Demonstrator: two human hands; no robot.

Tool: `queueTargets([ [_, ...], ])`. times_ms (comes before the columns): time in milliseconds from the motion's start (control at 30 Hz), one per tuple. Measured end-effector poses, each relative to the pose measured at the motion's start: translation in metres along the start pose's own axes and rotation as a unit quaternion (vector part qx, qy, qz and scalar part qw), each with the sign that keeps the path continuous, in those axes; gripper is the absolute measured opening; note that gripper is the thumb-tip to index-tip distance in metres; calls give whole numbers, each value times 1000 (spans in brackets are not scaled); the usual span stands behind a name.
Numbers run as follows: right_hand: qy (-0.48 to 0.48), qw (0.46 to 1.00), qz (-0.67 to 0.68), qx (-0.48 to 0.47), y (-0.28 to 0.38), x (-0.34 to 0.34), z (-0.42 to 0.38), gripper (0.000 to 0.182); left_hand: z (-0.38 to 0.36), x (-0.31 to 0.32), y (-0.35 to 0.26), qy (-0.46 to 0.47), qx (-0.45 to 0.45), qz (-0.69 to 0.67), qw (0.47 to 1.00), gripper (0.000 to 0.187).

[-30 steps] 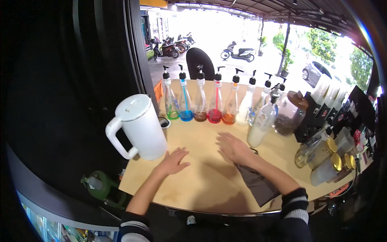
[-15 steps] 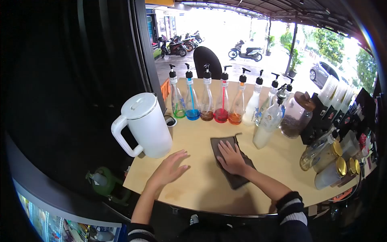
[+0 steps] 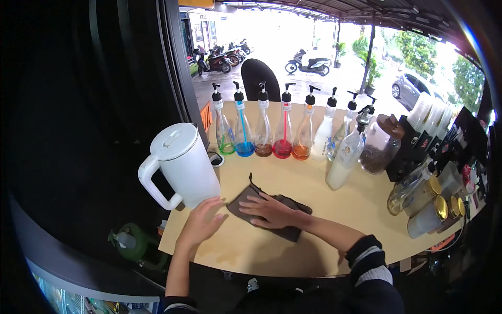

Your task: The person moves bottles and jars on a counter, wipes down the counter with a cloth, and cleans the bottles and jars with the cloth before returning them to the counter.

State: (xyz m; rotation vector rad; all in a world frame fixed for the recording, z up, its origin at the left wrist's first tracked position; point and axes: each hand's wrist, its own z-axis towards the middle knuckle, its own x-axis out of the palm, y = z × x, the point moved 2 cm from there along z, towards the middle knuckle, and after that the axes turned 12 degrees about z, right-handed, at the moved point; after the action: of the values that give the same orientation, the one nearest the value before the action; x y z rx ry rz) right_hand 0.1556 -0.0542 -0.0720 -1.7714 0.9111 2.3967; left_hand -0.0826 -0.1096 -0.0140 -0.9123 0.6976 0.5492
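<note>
My right hand (image 3: 269, 211) lies flat, fingers spread, on a dark grey cloth (image 3: 291, 231) that rests on the wooden table (image 3: 340, 214). The cloth is partly folded, and one thin corner points up toward the bottles. My left hand (image 3: 201, 224) is open near the table's left side, its fingertips right at the base of a white lidded pitcher (image 3: 185, 167). The pitcher's handle faces left.
A row of pump bottles (image 3: 283, 144) with coloured liquids stands along the back. To the right are a cloudy bottle with a pourer (image 3: 345, 159), a wooden-lidded jar (image 3: 377, 152) and several gold-lidded jars (image 3: 427, 222). A green gas cylinder (image 3: 135, 245) stands below left.
My right hand has slid the cloth left across the table, turning it. My left hand has come closer to the pitcher's base. The whole view has shifted slightly.
</note>
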Motion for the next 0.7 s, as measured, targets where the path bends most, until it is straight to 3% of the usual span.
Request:
queueTargets([
  [67,-1,1000,17,-18,-18,-10,-31,52,-3,-6,4,-5,10,-2,1000,33],
  [133,-98,992,27,71,-60,-19,-46,53,-11,-14,11,-12,4,10,1000,33],
  [200,-184,939,-104,270,-76,-25,-40,54,-19,-19,13,-21,-13,3,1000,32],
  [300,-211,923,-146,287,-84,-5,13,56,-24,-23,14,-30,-25,-3,999,32],
  [500,-44,997,-58,15,12,18,54,49,-33,-29,28,-33,-20,12,999,33],
  [600,-31,999,-14,-38,16,14,19,47,-44,-44,33,-44,-30,21,998,32],
  [667,-78,994,62,41,-23,-15,4,47,-58,-53,41,-73,-35,41,996,31],
  [700,-140,980,-37,136,-39,-18,-8,46,-64,-56,43,-89,-38,36,995,30],
])
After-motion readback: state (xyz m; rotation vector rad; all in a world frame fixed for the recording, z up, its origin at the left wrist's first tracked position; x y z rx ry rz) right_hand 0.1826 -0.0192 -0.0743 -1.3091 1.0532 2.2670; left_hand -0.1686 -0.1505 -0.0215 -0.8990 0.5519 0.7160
